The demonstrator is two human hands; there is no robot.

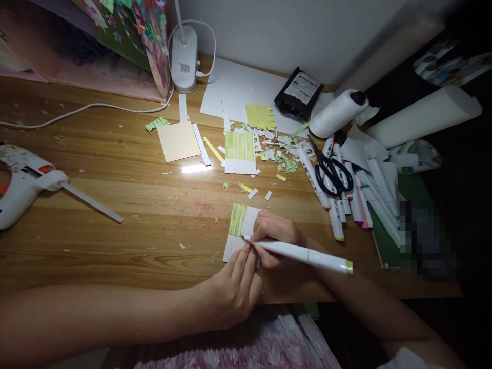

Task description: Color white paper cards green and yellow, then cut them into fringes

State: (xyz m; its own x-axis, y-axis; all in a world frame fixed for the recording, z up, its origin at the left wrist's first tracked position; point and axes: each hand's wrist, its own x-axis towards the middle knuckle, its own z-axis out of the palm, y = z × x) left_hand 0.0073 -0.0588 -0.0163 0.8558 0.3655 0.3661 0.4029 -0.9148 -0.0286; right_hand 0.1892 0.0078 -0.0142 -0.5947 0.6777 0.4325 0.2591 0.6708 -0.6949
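My right hand [277, 230] is closed around a white marker [307, 254] with a yellow-green end. The marker's tip touches a small white paper piece [231, 246] near the table's front edge. Light-green stripes cover the upper left part of this paper. My left hand [235, 289] presses on the paper's lower edge, its fingers together just below the marker tip. Farther back lies a second paper square [240, 148] with green stripes and a white lower band. Behind that is a yellow-green notched piece [260, 117].
A glue gun [26, 179] lies at the left, a cream square [179, 141] behind the hands. Black scissors [332, 174] rest on several markers [313, 177] at the right. Paper scraps, a black packet [300, 93], a white roll [338, 113] and a lamp base [184, 61] stand or lie farther back.
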